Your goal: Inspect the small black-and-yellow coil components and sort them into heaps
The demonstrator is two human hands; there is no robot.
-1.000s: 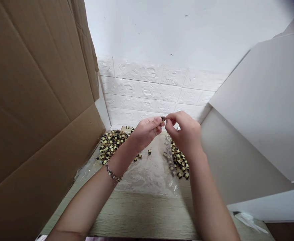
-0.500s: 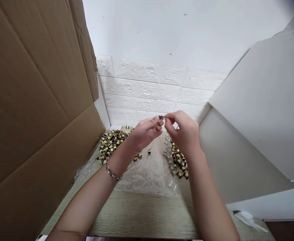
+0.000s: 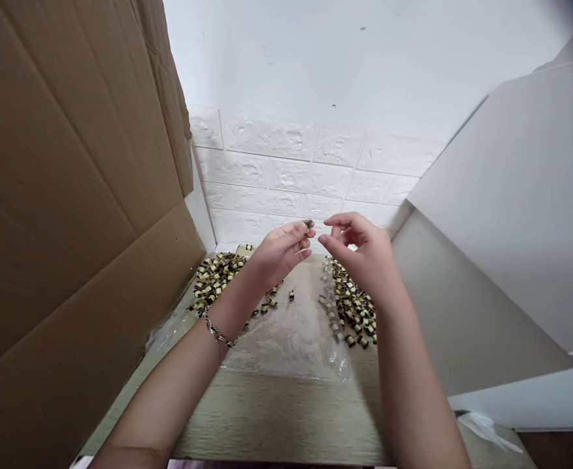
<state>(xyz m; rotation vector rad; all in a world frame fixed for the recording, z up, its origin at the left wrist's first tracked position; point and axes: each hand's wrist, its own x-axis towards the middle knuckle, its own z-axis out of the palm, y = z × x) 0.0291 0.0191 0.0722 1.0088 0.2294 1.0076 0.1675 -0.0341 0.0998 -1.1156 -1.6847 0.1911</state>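
Between the thumb and fingers of my left hand (image 3: 284,250) is a small black-and-yellow component (image 3: 308,225) with thin pins. My right hand (image 3: 352,242) is just to the right of it, thumb and index finger apart, with nothing visible between them. Below the left wrist side lies a pile of yellow-and-black components (image 3: 215,277), and another pile (image 3: 349,303) lies under my right hand. A single loose component (image 3: 291,295) rests on the clear plastic sheet (image 3: 286,352) between the piles.
A large cardboard sheet (image 3: 71,195) rises on the left. White panels (image 3: 516,195) stand on the right, and a white brick-pattern wall (image 3: 267,153) is behind. A white scrap (image 3: 486,430) lies at the lower right of the wooden table (image 3: 277,417).
My right thumb and index finger have parted and moved slightly right, away from the component. My left hand has shifted a little left and the component in it has tilted.
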